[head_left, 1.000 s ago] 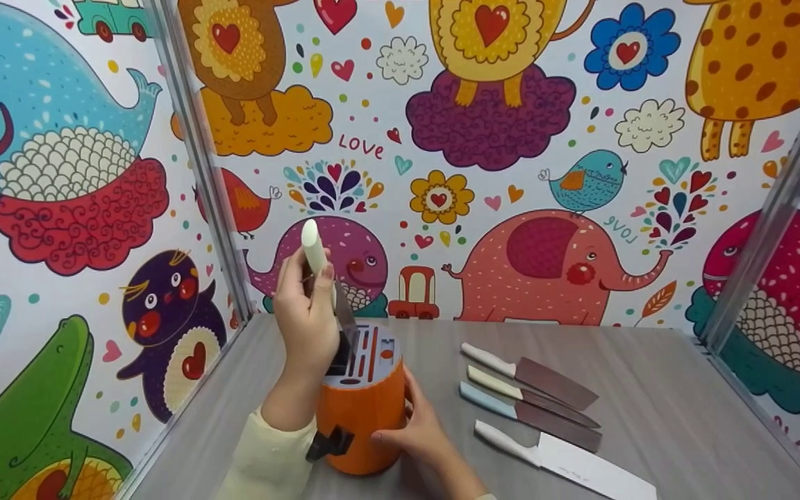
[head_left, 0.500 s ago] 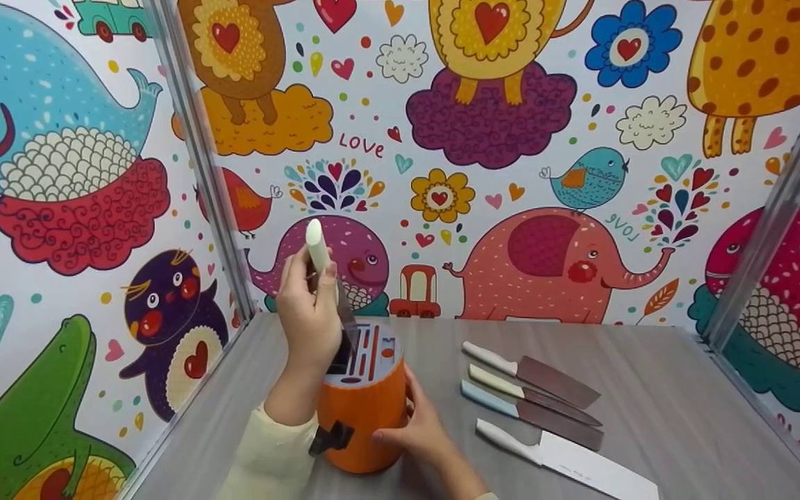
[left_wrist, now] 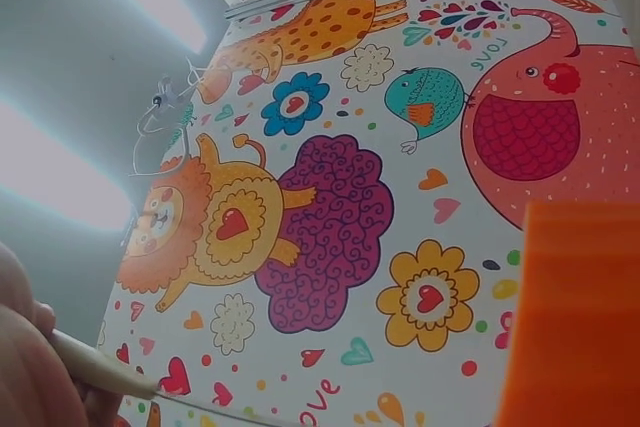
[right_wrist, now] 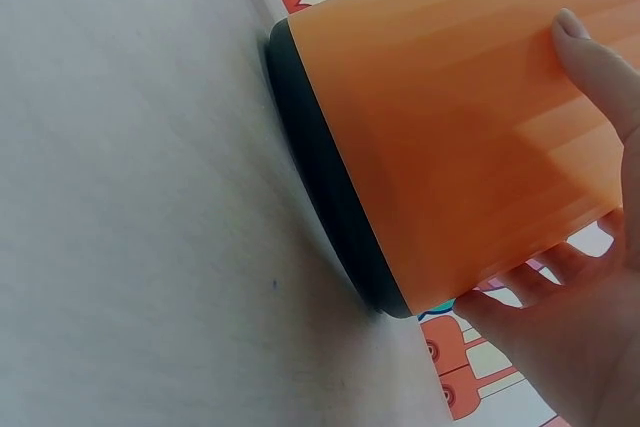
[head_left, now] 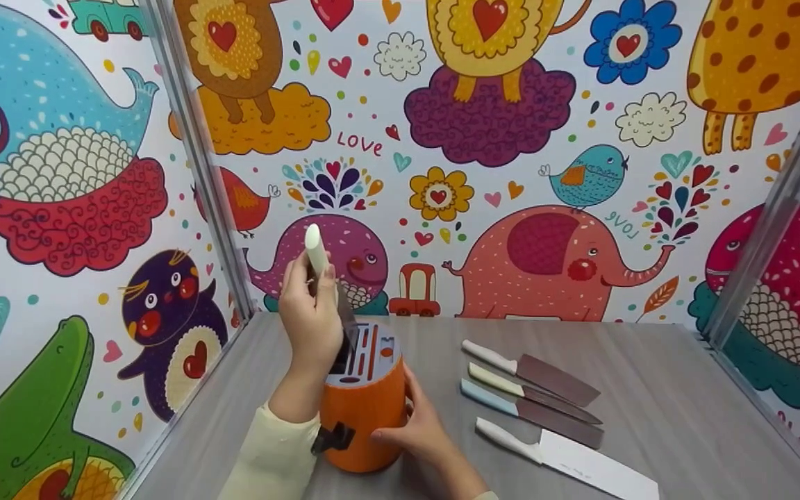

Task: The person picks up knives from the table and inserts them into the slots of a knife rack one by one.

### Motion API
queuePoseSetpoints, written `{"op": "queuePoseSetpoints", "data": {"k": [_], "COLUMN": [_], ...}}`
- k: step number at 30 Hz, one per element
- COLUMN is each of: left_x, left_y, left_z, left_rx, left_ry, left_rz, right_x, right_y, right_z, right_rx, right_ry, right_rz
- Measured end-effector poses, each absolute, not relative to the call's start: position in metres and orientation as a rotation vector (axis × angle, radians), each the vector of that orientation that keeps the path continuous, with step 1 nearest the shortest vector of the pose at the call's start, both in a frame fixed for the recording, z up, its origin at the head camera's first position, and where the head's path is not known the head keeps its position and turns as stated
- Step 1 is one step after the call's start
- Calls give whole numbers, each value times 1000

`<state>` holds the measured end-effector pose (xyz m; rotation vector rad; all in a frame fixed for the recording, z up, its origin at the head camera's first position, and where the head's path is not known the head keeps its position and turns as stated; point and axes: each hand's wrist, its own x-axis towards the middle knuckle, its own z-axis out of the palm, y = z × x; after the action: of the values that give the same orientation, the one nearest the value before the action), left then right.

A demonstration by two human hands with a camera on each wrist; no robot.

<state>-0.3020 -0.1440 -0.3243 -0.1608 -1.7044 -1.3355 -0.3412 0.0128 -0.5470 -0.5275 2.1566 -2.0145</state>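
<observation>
My left hand grips a knife by its pale greenish-white handle, which points up and leans left. The dark blade angles down to the left side of the block's slotted top; my hand partly hides it, and how deep it sits in a slot cannot be told. In the left wrist view, that handle shows by my fingers. The orange knife block stands upright with a grey slotted top. My right hand holds its right side, thumb in front; the right wrist view shows the block's dark base against the table.
Right of the block lie a white-handled cleaver, a cream-handled knife, a blue-handled knife and a white cleaver nearest the front. Patterned walls with metal corner posts enclose the grey table.
Only small shifts show: my left hand and the knife are slightly lower relative to the block. My right hand keeps its hold, and the knives on the table lie as before.
</observation>
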Motion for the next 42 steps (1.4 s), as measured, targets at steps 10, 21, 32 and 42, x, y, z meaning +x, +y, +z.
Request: {"op": "queuePoseSetpoints", "data": {"k": [10, 21, 32, 42], "left_x": [-318, -331, -335, -337], "left_y": [-143, -149, -145, -148], "left_z": [-347, -376, -386, -389], "left_rx": [-122, -78, -20, 62], "left_ry": [-1761, -1870, -2004, -2136], "left_rz": [-1350, -1376, -1451, -1473], "right_x": [-343, -338, -339, -339], "right_y": [12, 7, 14, 12], "right_z": [-546, -544, -547, -546], "right_rx": [-522, -523, -529, -482], "right_ry": [2155, 2136, 2133, 2112], "right_rz": [-2018, -2026, -2040, -2035]}}
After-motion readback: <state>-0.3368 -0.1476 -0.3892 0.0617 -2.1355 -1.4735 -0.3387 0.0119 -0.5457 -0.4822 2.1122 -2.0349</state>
